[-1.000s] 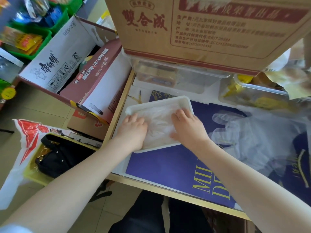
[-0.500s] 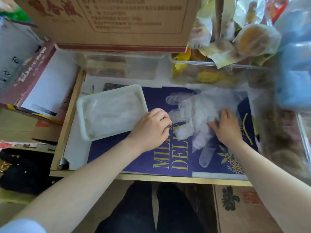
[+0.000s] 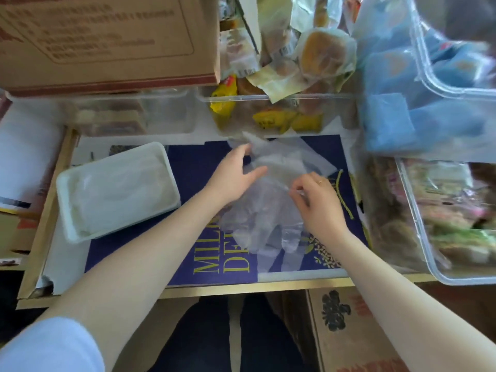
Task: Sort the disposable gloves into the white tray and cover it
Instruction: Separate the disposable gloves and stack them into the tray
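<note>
A: What are the fingers doing?

B: The right hand (image 3: 315,200) has its thumb and fingertips pinched on the thin film of a clear disposable glove (image 3: 271,210). The left hand (image 3: 233,173) grips the same glove farther away, with the thumb out toward the film and the fingers curled over its far left edge.

A: And the glove itself?

B: It is crumpled and translucent, held between both hands. Its finger ends trail toward the near edge over a dark blue printed sheet (image 3: 193,167) with yellow lettering. I cannot tell whether it is one glove or several layered together.

A: Where is the tray?

B: The white tray (image 3: 64,183) sits to the left, well apart from the hands, partly on the blue sheet. Clear film lies flat inside it, likely gloves already placed. It has no cover on it.

A: What surrounds all this?

B: A gold-edged table (image 3: 268,287) carries everything. At the far side stand a cardboard box (image 3: 107,41) and a clear bin of wrapped snacks (image 3: 281,114). On the right are larger clear bins (image 3: 442,210), with blue packets (image 3: 389,122) beyond them.
</note>
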The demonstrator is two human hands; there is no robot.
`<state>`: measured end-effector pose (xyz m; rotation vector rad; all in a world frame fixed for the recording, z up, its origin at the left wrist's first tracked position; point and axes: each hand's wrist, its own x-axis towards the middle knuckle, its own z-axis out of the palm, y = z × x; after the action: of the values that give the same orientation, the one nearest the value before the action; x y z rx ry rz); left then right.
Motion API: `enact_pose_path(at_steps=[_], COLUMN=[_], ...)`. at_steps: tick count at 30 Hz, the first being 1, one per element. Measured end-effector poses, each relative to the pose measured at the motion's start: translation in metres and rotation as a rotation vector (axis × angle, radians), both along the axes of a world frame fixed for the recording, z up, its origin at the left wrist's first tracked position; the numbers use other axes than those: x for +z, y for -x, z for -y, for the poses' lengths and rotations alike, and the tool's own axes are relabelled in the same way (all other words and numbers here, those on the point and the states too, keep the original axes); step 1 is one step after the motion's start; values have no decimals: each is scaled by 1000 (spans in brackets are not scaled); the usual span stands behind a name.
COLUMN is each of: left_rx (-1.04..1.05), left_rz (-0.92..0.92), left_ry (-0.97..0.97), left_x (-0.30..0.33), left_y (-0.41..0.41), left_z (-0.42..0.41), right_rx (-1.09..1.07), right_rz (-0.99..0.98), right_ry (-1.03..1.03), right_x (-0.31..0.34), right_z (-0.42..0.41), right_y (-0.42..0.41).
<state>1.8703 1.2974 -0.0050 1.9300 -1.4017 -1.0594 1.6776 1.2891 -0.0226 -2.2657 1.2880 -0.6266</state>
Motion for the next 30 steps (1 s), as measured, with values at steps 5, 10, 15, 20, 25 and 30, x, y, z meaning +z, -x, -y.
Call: enact_pose_path(at_steps=[5,10,15,20,25,30], left_rx=[13,59,25,126,323,245], left_rz=[-72,-71,-118,-251,-330,-86], left_ry=[-107,56,234,334,253,-59], left_x=[-18,-13,10,22,11,-6], left_y=[15,5,-10,-17,-27,-46], left_z=[6,-5,-20,-32,-42,-54], right_rx=[119,85,-214,-282,-334,-365], right_rz=[-58,-34,392,461,521,412], right_ry=[11,-378,-719,-818,-716,-526], right_x=[-4,-10,9,21,18,17], right_z=[1,4,19,32,36,43], right_y=[18,29,6,-21,-32,-33])
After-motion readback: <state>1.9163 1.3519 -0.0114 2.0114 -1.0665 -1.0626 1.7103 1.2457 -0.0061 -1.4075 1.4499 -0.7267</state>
